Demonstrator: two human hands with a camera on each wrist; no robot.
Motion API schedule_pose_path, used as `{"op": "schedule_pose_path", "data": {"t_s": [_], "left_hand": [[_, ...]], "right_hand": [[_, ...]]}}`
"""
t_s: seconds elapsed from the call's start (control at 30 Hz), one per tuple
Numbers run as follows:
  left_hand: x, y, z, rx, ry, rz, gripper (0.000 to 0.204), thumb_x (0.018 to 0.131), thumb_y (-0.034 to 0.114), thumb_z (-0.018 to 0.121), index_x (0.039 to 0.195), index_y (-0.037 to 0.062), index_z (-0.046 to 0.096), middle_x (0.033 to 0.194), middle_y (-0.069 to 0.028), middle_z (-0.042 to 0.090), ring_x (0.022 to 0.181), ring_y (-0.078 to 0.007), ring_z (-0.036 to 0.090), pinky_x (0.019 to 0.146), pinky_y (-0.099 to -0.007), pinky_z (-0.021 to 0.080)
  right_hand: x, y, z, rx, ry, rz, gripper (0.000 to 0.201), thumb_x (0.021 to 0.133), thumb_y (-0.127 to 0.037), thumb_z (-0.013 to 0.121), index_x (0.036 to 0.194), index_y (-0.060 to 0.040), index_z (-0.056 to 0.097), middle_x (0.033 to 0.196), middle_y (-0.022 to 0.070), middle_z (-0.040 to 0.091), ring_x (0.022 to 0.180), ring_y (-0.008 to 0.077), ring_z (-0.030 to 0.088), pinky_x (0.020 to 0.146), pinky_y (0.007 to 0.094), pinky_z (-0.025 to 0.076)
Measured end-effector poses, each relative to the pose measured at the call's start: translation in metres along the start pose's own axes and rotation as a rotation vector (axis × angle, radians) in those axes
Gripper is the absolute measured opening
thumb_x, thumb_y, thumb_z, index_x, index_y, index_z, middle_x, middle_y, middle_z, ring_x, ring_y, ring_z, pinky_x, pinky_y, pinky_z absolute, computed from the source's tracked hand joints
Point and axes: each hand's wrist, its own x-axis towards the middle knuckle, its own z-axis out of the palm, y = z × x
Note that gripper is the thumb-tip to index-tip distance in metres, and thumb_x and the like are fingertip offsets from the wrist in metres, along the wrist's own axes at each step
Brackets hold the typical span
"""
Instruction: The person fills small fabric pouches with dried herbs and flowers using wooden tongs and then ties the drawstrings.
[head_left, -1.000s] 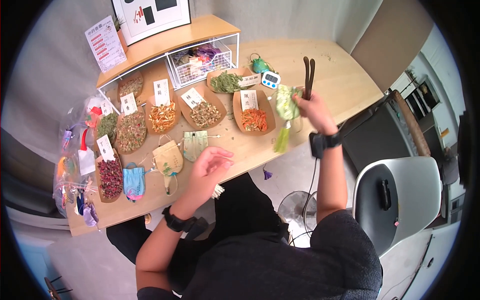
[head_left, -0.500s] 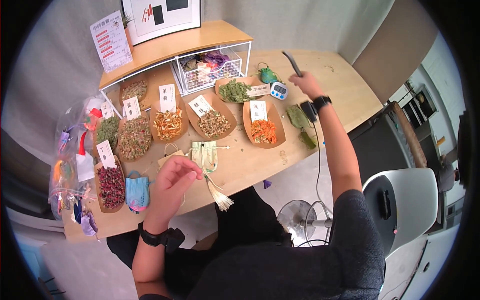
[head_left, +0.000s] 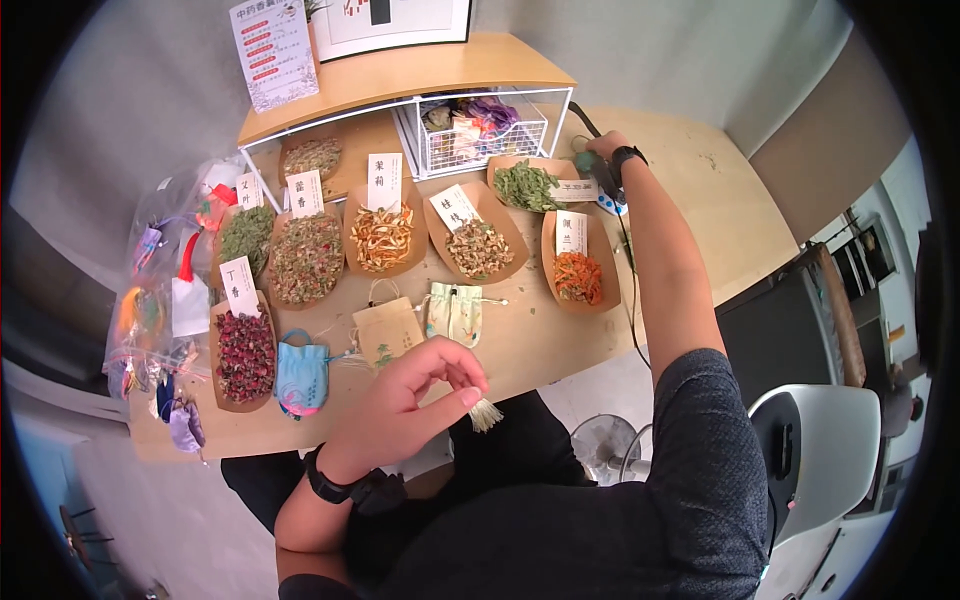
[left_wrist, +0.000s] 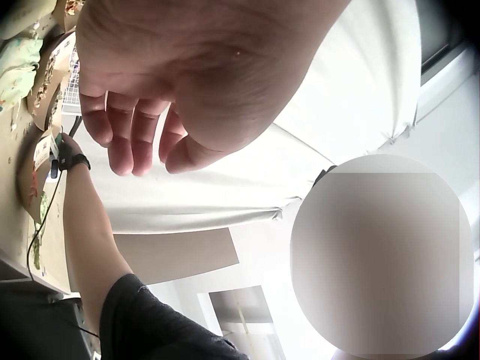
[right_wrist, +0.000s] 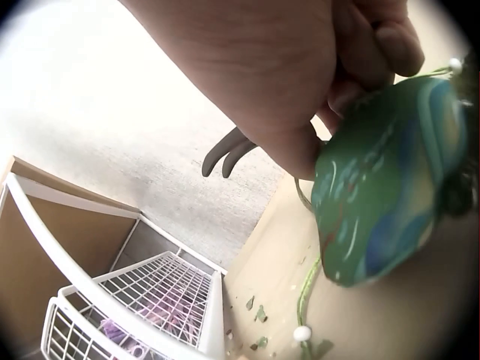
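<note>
In my right hand (head_left: 606,148) I hold dark tongs (head_left: 583,118), whose curved handle ends stick out past the hand. My fingers also pinch the top of a glossy green drawstring pouch (right_wrist: 375,187) with blue swirls, which hangs tilted near the table in the right wrist view. My left hand (head_left: 405,410) hovers at the table's front edge, fingers loosely curled and holding nothing. Close by it are a tan pouch (head_left: 388,330), a pale green pouch (head_left: 454,314) and a cream tassel (head_left: 486,415).
Labelled paper trays of dried herbs stand across the table, among them orange shreds (head_left: 579,278) and red buds (head_left: 246,355). A shelf with a white wire basket (head_left: 485,150) stands behind. A blue pouch (head_left: 302,375) lies front left; a cable (head_left: 632,290) runs from the right wrist.
My right hand laid the light green tasselled pouch down on the table's right side, then reached back and left to the glossy green pouch. The left hand lowered slightly and stayed empty.
</note>
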Motion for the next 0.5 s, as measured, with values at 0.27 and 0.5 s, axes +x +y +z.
{"op": "schedule_pose_path", "data": {"t_s": [0.27,0.5], "left_hand": [[-0.001,0.004,-0.002,0.037,-0.022,0.029,0.013,0.101,0.007,0.064,0.113,0.0036,0.061,0.107,-0.0017,0.063,0.098,-0.0094,0.059,0.091,-0.0276,0.048],[-0.007,0.016,0.002,0.094,-0.046,0.035,0.015,0.101,0.008,0.065,0.114,0.0036,0.061,0.105,-0.0009,0.064,0.097,-0.0089,0.059,0.091,-0.0272,0.048]], "right_hand": [[-0.008,0.013,-0.05,0.093,0.028,-0.202,0.028,0.081,-0.033,0.077,0.084,-0.0055,0.079,0.076,0.0054,0.076,0.065,0.0201,0.068,0.063,0.0365,0.055],[-0.089,-0.021,-0.153,0.303,0.345,-0.523,0.03,0.093,-0.033,0.074,0.085,-0.0041,0.077,0.071,0.0044,0.073,0.064,0.0154,0.064,0.062,0.0313,0.05]]}}
